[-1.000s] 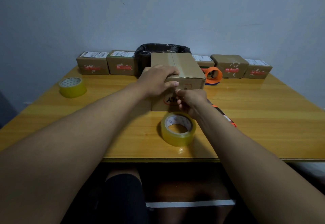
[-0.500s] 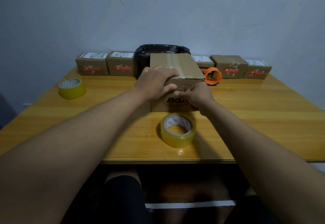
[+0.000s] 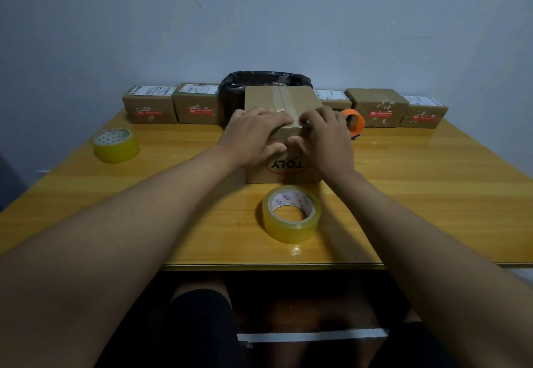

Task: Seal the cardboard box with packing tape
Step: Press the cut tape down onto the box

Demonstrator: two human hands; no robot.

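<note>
Left hand [image 3: 253,134]: palm down over the near top edge of the cardboard box [image 3: 284,134], fingers spread flat on the lid, thumb lying down the near face. It presses rather than grasps; nothing is enclosed in it.

Right hand [image 3: 324,139]: laid likewise over the near top edge, just right of the left hand, fingertips on the lid and thumb on the near face. Flat and open against the cardboard, with no hold on anything.

Cardboard box: centre of the table [image 3: 418,194], flaps closed. A strip of tape [image 3: 279,99] runs along the centre seam from the far edge to the hands. The near face carries a red oval mark reading "TOLY" upside down.

Clear tape roll [image 3: 291,214]: lying flat just near of the box, apart from both hands.

Yellow tape roll [image 3: 116,145]: lying flat, far left of the table, well apart from the box.

Orange tape dispenser [image 3: 355,122]: just right of the box, behind the right hand, partly hidden.

Small parcels: two at far left [image 3: 173,105], three at far right [image 3: 395,108], in a row against the wall.

Black-lined bin [image 3: 264,84]: directly behind the box.
</note>
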